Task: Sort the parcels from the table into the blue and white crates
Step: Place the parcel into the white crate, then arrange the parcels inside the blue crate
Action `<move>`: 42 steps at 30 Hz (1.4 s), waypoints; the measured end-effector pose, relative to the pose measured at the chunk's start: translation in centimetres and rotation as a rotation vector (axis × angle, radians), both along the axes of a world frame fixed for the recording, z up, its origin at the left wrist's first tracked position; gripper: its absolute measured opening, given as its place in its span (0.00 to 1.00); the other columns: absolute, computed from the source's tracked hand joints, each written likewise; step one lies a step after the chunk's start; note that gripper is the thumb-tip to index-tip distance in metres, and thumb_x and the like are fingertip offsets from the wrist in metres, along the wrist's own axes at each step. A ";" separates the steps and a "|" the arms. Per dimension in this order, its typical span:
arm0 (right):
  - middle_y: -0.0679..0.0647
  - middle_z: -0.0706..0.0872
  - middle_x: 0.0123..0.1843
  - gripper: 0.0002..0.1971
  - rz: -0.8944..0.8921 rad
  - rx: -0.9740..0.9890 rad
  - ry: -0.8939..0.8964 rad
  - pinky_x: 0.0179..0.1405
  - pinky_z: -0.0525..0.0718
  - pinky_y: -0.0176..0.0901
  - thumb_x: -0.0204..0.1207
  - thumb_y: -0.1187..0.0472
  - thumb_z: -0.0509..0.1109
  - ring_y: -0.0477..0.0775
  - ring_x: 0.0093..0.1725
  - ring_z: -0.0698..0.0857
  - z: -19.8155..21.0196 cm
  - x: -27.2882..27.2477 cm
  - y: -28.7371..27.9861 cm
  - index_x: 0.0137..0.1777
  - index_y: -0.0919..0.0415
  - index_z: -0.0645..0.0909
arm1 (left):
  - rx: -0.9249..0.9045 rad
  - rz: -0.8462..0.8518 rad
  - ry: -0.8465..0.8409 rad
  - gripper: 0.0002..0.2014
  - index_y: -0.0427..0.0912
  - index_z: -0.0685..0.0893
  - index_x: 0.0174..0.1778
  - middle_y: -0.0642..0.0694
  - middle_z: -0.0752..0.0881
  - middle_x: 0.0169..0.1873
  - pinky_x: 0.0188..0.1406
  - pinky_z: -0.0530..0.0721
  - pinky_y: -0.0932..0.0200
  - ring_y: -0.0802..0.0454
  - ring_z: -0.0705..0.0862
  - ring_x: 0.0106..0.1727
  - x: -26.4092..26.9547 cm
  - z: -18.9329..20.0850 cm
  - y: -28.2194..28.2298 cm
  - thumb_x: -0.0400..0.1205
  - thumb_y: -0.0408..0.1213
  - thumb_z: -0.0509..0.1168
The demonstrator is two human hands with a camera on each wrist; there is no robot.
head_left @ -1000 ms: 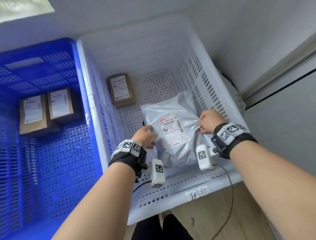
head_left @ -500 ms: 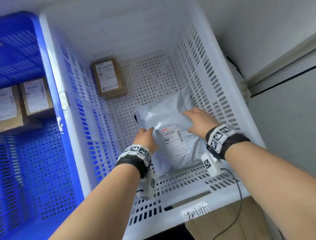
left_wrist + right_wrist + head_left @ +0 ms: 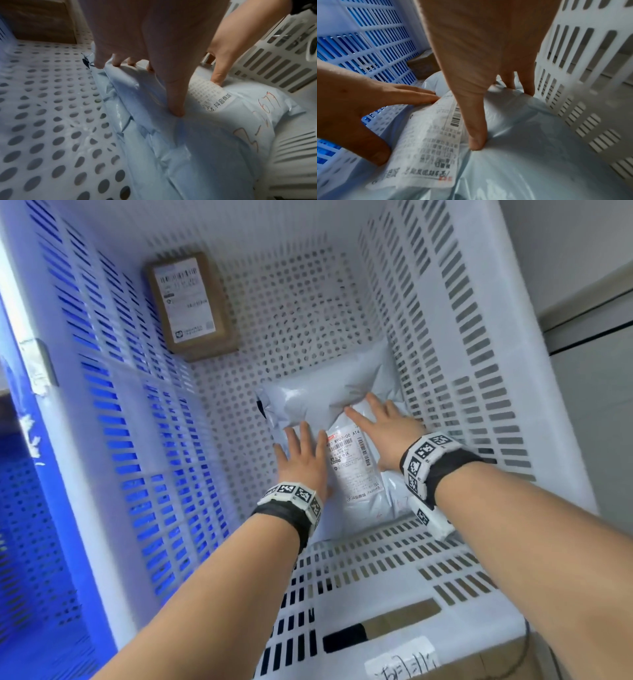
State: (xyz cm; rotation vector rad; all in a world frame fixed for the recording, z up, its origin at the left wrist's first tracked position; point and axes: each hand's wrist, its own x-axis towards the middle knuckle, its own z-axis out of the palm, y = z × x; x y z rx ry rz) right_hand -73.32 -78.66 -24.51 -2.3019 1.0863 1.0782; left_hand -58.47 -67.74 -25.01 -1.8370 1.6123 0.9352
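Head view shows the soft grey plastic mailer bag lying on the white slotted plastic crate floor, against its right wall. Left hand and right hand press it with flat, straight fingers. Slick film could cling and lift as they leave. Brown cardboard box sits apart, far-left corner.

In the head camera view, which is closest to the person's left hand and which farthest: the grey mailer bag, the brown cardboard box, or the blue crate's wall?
1. Grey mailer bag: directly under the left hand, which presses on it.
2. Brown cardboard box: farther in, at the white crate's far left corner.
3. Blue crate's wall: outside the white crate, far left.
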 end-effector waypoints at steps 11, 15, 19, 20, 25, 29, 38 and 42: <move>0.55 0.40 0.88 0.59 -0.078 0.065 -0.083 0.73 0.77 0.62 0.68 0.65 0.78 0.66 0.86 0.54 1.3 -0.2 0.2 0.86 0.39 0.38 | -0.006 -0.021 -0.024 0.45 0.43 0.40 0.87 0.34 0.40 0.85 0.82 0.45 0.29 0.31 0.40 0.85 -0.3 1.4 -0.2 0.84 0.47 0.64; 0.56 0.60 0.86 0.41 -0.276 0.089 -0.213 0.76 0.73 0.55 0.76 0.55 0.73 0.59 0.81 0.69 4.8 0.1 0.2 0.86 0.46 0.57 | -0.009 -0.013 -0.022 0.45 0.45 0.42 0.87 0.35 0.40 0.85 0.83 0.44 0.30 0.33 0.41 0.86 0.5 3.6 -0.2 0.82 0.42 0.66; 0.55 0.75 0.79 0.28 -0.391 0.023 -0.311 0.71 0.76 0.51 0.80 0.52 0.70 0.58 0.74 0.77 9.4 0.2 -0.2 0.80 0.51 0.71 | -0.059 0.031 -0.051 0.42 0.45 0.42 0.87 0.35 0.40 0.86 0.83 0.45 0.32 0.34 0.41 0.86 1.2 7.1 -0.7 0.84 0.40 0.63; 0.56 0.77 0.78 0.26 -0.402 -0.005 -0.323 0.70 0.77 0.51 0.80 0.52 0.70 0.59 0.72 0.78 10.5 0.3 -0.2 0.79 0.51 0.73 | -0.090 0.042 -0.054 0.42 0.45 0.42 0.87 0.35 0.40 0.86 0.83 0.45 0.32 0.34 0.41 0.86 1.3 8.1 -0.9 0.84 0.41 0.63; 0.56 0.80 0.75 0.22 -0.428 -0.125 -0.443 0.69 0.77 0.49 0.81 0.53 0.69 0.59 0.72 0.79 16.4 1.1 0.4 0.75 0.55 0.78 | -0.284 0.123 -0.085 0.39 0.46 0.45 0.87 0.38 0.44 0.86 0.83 0.47 0.33 0.36 0.44 0.86 1.9 15.2 -1.4 0.85 0.43 0.61; 0.55 0.80 0.74 0.20 -0.403 -0.178 -0.542 0.67 0.77 0.47 0.82 0.54 0.68 0.57 0.71 0.80 21.4 2.5 1.4 0.73 0.53 0.79 | -0.454 0.180 -0.112 0.39 0.47 0.46 0.87 0.40 0.47 0.86 0.83 0.50 0.34 0.38 0.46 0.86 2.6 21.2 -1.7 0.85 0.44 0.62; 0.52 0.84 0.66 0.16 -0.255 -0.316 -0.806 0.65 0.79 0.46 0.82 0.53 0.67 0.53 0.65 0.82 30.5 6.9 5.5 0.68 0.52 0.82 | -0.785 0.362 -0.155 0.38 0.45 0.47 0.87 0.41 0.52 0.85 0.82 0.53 0.35 0.40 0.52 0.85 5.8 30.6 3.9 0.82 0.33 0.58; 0.53 0.85 0.63 0.15 -0.161 -0.333 -0.870 0.63 0.79 0.47 0.82 0.53 0.68 0.56 0.63 0.83 33.3 9.9 7.8 0.67 0.52 0.83 | -0.840 0.446 -0.219 0.35 0.45 0.47 0.87 0.41 0.52 0.85 0.83 0.54 0.37 0.40 0.51 0.85 8.3 32.9 7.5 0.84 0.34 0.55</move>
